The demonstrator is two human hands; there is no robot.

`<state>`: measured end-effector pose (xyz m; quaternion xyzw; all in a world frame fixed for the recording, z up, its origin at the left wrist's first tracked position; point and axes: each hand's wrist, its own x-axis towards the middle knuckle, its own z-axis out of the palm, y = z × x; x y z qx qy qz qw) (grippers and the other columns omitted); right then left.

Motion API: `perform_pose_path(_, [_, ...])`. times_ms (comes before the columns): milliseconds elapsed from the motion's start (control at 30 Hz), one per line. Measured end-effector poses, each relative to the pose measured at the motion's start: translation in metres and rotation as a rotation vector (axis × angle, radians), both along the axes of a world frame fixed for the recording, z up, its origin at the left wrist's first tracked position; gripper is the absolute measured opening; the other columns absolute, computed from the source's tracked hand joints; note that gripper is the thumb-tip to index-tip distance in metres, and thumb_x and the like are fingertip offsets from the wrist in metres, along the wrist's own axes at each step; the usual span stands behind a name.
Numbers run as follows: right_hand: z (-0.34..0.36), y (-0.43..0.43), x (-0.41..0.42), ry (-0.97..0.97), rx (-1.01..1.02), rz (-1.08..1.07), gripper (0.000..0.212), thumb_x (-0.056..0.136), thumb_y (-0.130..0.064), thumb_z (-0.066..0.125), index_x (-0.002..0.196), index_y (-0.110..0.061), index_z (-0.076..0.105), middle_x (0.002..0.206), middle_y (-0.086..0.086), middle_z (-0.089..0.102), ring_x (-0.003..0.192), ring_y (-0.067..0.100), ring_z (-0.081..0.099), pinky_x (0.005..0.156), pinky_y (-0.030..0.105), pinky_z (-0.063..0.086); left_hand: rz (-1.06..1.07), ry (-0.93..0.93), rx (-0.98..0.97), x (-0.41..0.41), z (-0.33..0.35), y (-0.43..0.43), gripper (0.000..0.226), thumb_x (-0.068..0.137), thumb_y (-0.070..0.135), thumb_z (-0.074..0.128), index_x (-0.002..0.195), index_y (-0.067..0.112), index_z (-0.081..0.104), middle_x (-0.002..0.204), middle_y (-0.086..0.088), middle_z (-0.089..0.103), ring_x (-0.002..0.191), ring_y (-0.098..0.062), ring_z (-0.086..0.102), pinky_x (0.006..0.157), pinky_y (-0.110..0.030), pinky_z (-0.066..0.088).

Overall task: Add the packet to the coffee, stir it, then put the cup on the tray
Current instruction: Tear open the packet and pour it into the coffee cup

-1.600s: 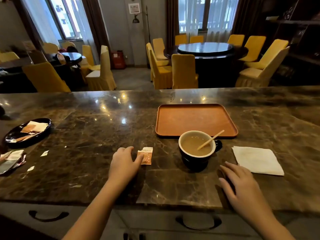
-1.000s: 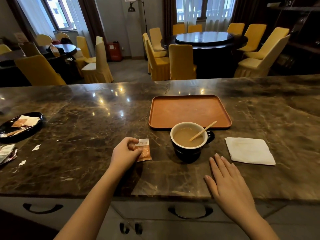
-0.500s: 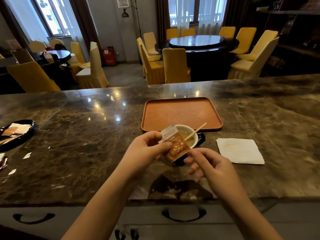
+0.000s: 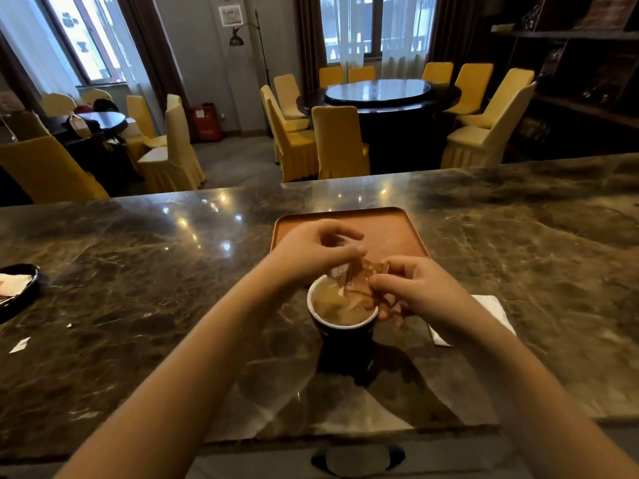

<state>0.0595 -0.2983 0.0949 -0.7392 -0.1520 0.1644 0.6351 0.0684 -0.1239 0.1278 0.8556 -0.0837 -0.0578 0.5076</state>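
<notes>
A dark cup [image 4: 342,335] with a white rim holds milky coffee and stands on the marble counter just in front of the orange tray [image 4: 397,233]. Right above the cup's rim, both hands pinch a small orange packet [image 4: 359,283]. My left hand [image 4: 311,252] grips its upper left end, and my right hand [image 4: 411,288] grips its right side. The packet looks crumpled and blurred. The stirring stick is hidden behind the packet and fingers.
A white napkin [image 4: 491,312] lies right of the cup, partly under my right forearm. A black dish [image 4: 20,285] with wrappers sits at the counter's left edge, with paper scraps [image 4: 19,344] near it. Yellow chairs and round tables stand beyond the counter.
My left hand picked the packet off the counter and raised it over the cup. My right hand left the counter and took hold of the packet's other side.
</notes>
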Motion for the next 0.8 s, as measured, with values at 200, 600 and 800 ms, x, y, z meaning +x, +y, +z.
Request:
perform_pose_path(200, [0.018,-0.001,0.048,-0.121,-0.22,0.076,0.012,0.082,-0.012,0.06,0.079,-0.002,0.065,0.064,0.002,0.065,0.049,0.002,0.058,0.045,0.011,0.046,-0.122,0.079,0.161,0.045,0.007,0.001,0.012,0.081,0.019,0.064,0.089,0.011,0.068,0.079,-0.001,0.068,0.064,-0.002,0.062,0.059,-0.011,0.051])
perform_pose_path(600, [0.003,0.014,0.116,-0.216,-0.373,0.224,0.011,0.083,-0.02,0.062,0.079,-0.012,0.069,0.056,-0.007,0.064,0.047,0.0,0.052,0.044,0.009,0.041,-0.012,0.124,0.058,0.076,-0.035,0.023,0.009,0.083,0.019,0.062,0.086,0.012,0.067,0.077,0.001,0.067,0.07,-0.01,0.059,0.066,-0.023,0.047])
perform_pose_path(800, [-0.011,0.015,0.125,-0.213,-0.278,0.213,0.013,0.079,-0.024,0.065,0.082,-0.012,0.07,0.06,-0.009,0.067,0.053,0.001,0.055,0.047,0.01,0.043,0.064,0.008,-0.029,0.074,-0.057,0.028,0.007,0.083,0.022,0.062,0.081,0.017,0.067,0.074,0.004,0.068,0.067,-0.008,0.06,0.061,-0.016,0.049])
